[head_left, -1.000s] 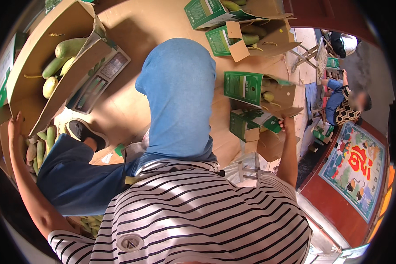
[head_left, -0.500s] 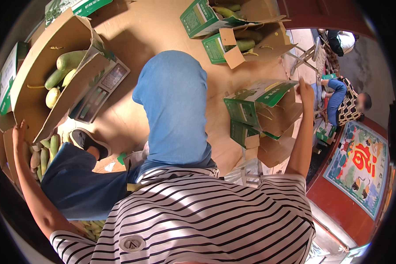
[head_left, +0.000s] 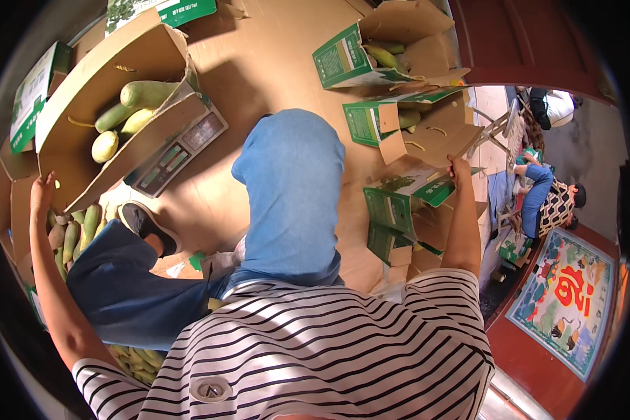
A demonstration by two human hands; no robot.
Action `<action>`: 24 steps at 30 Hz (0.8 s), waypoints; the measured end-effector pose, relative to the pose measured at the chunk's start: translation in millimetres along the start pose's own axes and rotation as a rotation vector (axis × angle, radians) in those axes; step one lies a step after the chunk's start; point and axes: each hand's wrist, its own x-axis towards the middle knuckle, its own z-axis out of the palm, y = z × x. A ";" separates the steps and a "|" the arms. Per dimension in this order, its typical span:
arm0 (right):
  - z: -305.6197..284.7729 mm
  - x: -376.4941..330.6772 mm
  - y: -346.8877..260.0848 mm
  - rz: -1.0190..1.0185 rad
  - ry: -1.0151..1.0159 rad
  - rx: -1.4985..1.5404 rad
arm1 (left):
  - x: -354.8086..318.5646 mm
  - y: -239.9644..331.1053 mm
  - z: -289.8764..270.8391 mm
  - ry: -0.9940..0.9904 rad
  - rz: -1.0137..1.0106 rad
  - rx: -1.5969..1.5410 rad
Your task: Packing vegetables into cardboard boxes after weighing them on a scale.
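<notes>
I see my right hand (head_left: pixel 459 168) stretched far out, its fingers curled over the raised flap of a brown corrugated cardboard carton with green printed panels (head_left: pixel 407 203), gripping that edge. The carton sits directly below and to the inside of the hand; I cannot tell what lies in it. Just beyond the hand, a second open carton of the same kind (head_left: pixel 399 122) holds a long green gourd, and farther out a third open carton (head_left: pixel 371 49) holds several more, smooth-skinned and tapering.

My left hand (head_left: pixel 42 190) reaches out on the other side and rests against the lower edge of a large plain brown cardboard box (head_left: pixel 98 91); whether it clasps the edge or only touches it I cannot tell. Above the hand, inside that box, lie pale green, rounded gourds (head_left: pixel 129 105). Just beside the hand, toward me, slimmer green gourds (head_left: pixel 77 234) are heaped in a low open box. A flat grey weighing scale (head_left: pixel 178 150) lies beyond the big box.
</notes>
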 end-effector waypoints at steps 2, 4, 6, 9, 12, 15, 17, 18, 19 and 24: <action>-15.2 -5.9 12.7 -0.015 0.024 -0.004 | 1.1 -2.1 0.3 -0.006 -0.024 -0.032; -41.0 -10.6 28.9 -0.098 -0.015 -0.147 | 6.6 1.8 4.3 -0.025 -0.033 -0.006; -62.4 -17.4 44.0 -0.021 0.019 -0.425 | 8.7 5.3 9.9 -0.039 -0.049 0.026; -54.6 -37.9 55.6 0.036 -0.053 -0.427 | 1.3 5.9 2.1 -0.026 -0.036 -0.055; -55.9 -39.2 44.0 0.153 -0.122 -0.515 | -2.5 8.8 -0.4 0.002 -0.011 -0.024; -95.3 -17.4 16.0 -0.237 0.080 -0.869 | 6.8 11.4 15.5 -0.011 0.022 -0.089; -62.6 -8.1 -43.6 -0.782 0.503 -0.801 | 1.8 7.4 9.1 -0.008 0.027 -0.121; -49.3 -7.9 -88.0 -0.796 0.196 -0.638 | -1.9 6.4 4.6 -0.001 0.019 -0.116; -19.5 -11.8 -125.7 -0.414 -0.057 -0.148 | -6.5 6.0 -0.3 0.001 -0.009 -0.108; 65.1 21.3 -191.9 -0.113 -0.178 0.082 | -6.3 5.2 -2.2 -0.040 -0.091 -0.070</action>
